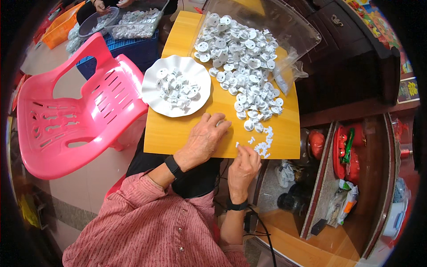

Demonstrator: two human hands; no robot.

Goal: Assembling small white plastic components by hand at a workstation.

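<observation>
As I watch from afar, the right hand [245,165] sits at the near edge of the table [162,133], its thumb and forefinger drawn together at a tiny white piece [237,144]; whether they grip or merely touch it, I cannot tell, and it is too small for me to read its long axis or pointing. More small pieces [265,146] lie loose by the near right corner, perhaps kept there for easy reach. I see the left hand [205,139] farther in, fingers bent toward the far right; its underside is hidden, so I can't say if it holds anything. Beyond, a scalloped plate [151,95] of white fittings overhangs the left edge. Disc-headed fittings [253,82] face every way in a heap stretching from a clear bin [291,26], probably tipped for access, at the far right corner.
</observation>
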